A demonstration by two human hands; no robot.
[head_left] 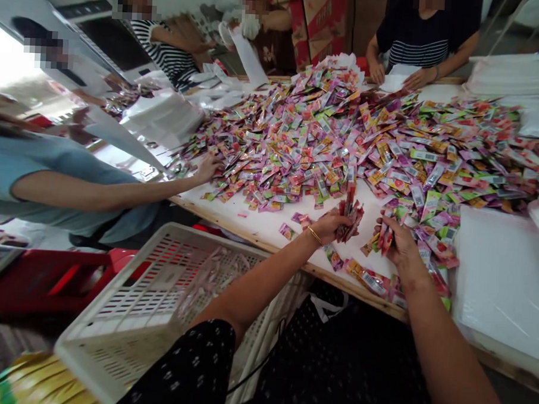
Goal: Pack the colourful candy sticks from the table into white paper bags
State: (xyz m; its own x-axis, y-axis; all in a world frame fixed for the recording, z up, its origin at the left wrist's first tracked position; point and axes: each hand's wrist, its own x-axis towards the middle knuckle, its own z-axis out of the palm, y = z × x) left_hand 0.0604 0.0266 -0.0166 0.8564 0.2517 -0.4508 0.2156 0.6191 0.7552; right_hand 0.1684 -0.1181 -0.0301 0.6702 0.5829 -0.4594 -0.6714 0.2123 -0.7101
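Black white-dotted short sleeve, bare forearms, thin gold bangle [314, 234] on left wrist.

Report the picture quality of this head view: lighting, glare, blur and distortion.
Head view: even indoor light; blown-out glare at the far left edge; glints on the foil sachets. Wide-angle lens bows the table edge and stretches the white crate. Left hand and right hand, each gripping sachets, are fairly sharp; corners look soft.
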